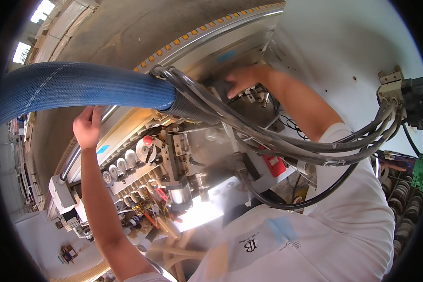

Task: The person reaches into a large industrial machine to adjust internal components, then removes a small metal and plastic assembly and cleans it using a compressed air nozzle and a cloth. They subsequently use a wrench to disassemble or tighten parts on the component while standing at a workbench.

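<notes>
My left hand (87,128) is raised at the left, its curled fingers meeting the lower edge of a thick blue ribbed hose (98,84). The hose partly covers the fingertips, so what they hold, if anything, is hidden. My right hand (250,81) reaches into the machine's recess at the upper middle, beside a dark block (216,87). Motion blurs its fingers, and whether they grip the block cannot be told. Small metal fittings (258,95) sit just below that hand. Black cables (268,138) run from the hose end across below my right forearm.
A metal rail with a yellow-marked strip (188,35) curves behind the hose. Below are a roller with a red knob (147,141), a metal cylinder (179,195) and several hand tools (157,218). A red box (273,164) and a white panel (343,51) stand on the right.
</notes>
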A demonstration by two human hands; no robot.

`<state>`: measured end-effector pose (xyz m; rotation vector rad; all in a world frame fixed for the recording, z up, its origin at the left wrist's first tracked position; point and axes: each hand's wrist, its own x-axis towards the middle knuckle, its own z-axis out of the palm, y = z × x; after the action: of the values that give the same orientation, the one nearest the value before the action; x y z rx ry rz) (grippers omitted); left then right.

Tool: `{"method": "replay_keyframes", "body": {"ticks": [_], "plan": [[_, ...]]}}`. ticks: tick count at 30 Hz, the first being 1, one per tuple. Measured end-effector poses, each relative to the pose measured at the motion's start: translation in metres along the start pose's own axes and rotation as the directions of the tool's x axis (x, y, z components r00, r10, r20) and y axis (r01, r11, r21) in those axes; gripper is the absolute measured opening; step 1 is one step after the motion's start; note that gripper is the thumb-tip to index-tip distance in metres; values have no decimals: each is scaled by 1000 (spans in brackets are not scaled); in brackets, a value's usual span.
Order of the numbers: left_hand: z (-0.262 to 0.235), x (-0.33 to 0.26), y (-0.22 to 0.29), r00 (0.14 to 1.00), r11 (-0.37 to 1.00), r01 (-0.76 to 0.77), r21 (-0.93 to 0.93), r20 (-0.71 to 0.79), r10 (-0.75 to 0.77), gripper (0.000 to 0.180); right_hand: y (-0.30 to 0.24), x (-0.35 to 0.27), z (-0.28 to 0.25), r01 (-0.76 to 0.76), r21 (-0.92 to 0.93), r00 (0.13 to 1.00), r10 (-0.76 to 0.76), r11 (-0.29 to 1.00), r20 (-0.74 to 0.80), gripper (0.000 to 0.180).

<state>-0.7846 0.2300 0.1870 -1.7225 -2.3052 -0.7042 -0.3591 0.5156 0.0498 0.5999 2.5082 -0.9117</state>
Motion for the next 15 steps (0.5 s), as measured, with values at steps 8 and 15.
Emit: {"method": "replay_keyframes", "body": {"ticks": [8,15], "plan": [[1,-1,3,1000,1000,2,8,-27,-2,28,-1,8,8,64,125,994,-74,990,76,58],[2,-1,8,999,1000,9,-28,-36,-10,28,-9,-8,79,-65,-338,712,-194,939,-675,47]]}}
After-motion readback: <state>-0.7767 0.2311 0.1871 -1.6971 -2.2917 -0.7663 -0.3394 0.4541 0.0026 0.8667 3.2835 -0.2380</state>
